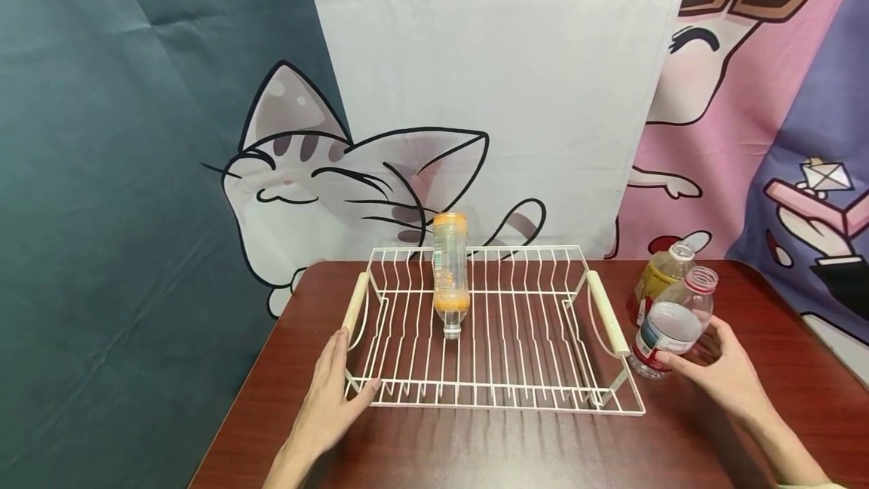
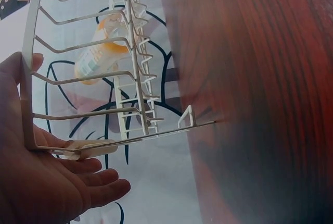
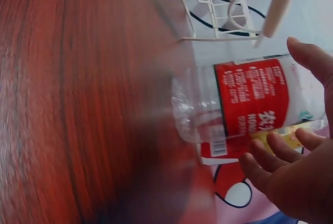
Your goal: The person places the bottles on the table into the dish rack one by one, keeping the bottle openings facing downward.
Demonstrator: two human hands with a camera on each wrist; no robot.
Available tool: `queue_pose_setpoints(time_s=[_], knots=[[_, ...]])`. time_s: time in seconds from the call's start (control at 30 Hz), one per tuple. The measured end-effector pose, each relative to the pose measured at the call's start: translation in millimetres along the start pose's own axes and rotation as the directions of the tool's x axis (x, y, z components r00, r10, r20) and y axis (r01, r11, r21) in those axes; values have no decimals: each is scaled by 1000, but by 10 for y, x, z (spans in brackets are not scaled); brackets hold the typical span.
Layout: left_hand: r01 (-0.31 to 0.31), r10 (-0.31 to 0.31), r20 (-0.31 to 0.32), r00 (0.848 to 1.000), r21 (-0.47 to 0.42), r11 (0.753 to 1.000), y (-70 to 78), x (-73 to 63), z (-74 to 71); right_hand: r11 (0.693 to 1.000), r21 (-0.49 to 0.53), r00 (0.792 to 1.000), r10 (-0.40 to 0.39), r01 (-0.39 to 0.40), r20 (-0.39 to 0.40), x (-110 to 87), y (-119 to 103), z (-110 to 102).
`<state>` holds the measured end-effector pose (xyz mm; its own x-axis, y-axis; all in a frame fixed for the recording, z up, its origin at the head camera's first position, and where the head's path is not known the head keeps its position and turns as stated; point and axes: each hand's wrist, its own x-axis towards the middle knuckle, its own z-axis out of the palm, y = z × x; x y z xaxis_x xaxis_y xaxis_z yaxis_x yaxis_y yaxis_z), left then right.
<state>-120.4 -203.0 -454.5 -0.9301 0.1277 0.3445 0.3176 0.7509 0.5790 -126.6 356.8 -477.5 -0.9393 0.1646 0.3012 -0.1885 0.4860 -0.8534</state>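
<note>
A white wire dish rack [image 1: 492, 385] with pale handles stands on the table. My left hand [image 1: 330, 397] rests at its front left corner. In the left wrist view the thumb [image 2: 37, 61] lies over the rail and the fingers extend past the handle. Inside the rack a clear bottle with orange bands [image 1: 451, 262] leans neck down. To the right a clear plastic bottle with a red and white label [image 1: 672, 329] stands upright without a cap. My right hand [image 1: 729, 370] is spread around its lower part, thumb in front; firm contact cannot be made out.
Behind the red-labelled bottle stands another clear bottle with a yellow label [image 1: 661, 278]. The rack's right handle [image 1: 607, 314] is close beside the bottles. A printed cloth [image 1: 489, 59] hangs behind the dark red table [image 1: 475, 447].
</note>
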Motion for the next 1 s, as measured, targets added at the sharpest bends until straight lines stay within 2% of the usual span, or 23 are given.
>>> queue_pose_setpoints(time_s=[0.3,0.63,0.8,1.0], knots=[[2,-2,-3,1000,0,1000,-9,-1,13,1000,-21,998,0,-1,-61,19,28,117],[-14,14,-15,1000,4,1000,16,-4,2,997,-82,993,7,-17,-120,34,66,141],[-16,16,-8,1000,-3,1000,31,-3,-17,996,-82,991,3,-14,-136,59,2,101],[-10,10,-8,1000,-2,1000,21,-9,-16,997,-78,990,-35,24,-136,121,-154,23]])
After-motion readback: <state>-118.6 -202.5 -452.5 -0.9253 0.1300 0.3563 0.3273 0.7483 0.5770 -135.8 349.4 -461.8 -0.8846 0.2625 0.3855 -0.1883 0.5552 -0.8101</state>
